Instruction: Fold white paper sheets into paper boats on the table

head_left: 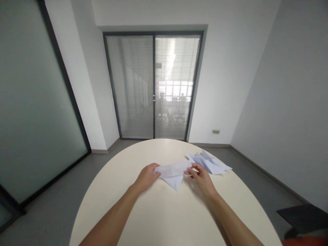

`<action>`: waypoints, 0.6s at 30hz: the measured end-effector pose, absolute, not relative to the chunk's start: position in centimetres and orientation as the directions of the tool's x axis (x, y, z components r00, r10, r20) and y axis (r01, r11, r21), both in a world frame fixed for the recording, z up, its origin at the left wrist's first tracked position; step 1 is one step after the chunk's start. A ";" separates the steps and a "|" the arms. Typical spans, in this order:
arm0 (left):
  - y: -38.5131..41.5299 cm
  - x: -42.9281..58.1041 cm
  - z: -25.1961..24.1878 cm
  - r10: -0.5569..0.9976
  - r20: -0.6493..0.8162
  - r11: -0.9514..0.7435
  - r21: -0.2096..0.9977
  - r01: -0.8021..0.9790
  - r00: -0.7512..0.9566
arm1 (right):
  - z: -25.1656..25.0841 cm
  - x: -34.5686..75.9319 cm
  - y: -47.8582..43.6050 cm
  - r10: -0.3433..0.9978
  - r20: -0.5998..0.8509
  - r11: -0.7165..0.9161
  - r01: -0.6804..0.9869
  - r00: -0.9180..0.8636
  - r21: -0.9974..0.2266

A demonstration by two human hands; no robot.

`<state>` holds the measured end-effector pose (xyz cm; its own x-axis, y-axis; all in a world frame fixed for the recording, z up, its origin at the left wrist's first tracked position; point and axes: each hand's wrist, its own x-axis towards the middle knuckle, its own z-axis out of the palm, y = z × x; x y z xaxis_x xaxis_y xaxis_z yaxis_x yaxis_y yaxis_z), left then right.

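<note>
Between my hands is a folded sheet of white paper [172, 172], with a wide band across its top and a pointed corner hanging toward me. My left hand [148, 176] is closed on its left end, thumb on the near side. At the right end, my right hand [201, 177] pinches the edge between thumb and fingers. The paper is just over the pale round table [159, 218]; whether its point touches the surface I cannot tell. Just beyond my right hand lies a loose pile of folded white papers [211, 163], several pieces overlapping.
A dark chair [304, 217] stands at the lower right beside the table. Past the table's far edge is a glazed partition with blinds [153, 89]. Frosted glass [33, 102] fills the left side, and a white wall socket [216, 132] sits low on the back wall.
</note>
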<state>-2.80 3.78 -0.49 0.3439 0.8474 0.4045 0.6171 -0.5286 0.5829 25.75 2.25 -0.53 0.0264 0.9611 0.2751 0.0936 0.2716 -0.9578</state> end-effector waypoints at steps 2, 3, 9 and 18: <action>3.6 -2.6 0.0 0.788 0.521 -0.590 0.492 0.640 0.326 | -0.3 25.8 2.1 0.948 0.318 0.315 0.076 0.023 -0.946; 3.5 -2.5 0.2 0.755 0.564 -0.619 0.446 0.647 0.334 | -0.4 25.9 2.2 0.940 0.341 0.339 0.085 0.015 -0.937; 3.3 -2.9 0.0 0.650 0.513 -0.711 0.151 0.687 0.560 | -2.0 27.4 2.8 0.898 0.422 0.437 0.370 -0.124 -0.820; 2.9 -3.3 -0.5 0.731 0.225 -0.683 0.236 0.692 0.645 | -1.9 28.1 1.8 0.850 0.327 0.521 0.753 -0.414 -0.402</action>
<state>-3.30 2.92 -0.47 0.6447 0.7306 0.2249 0.6915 -0.6828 0.2358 28.08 1.77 -1.88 -0.4139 0.8497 0.3266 0.7529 0.5212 -0.4018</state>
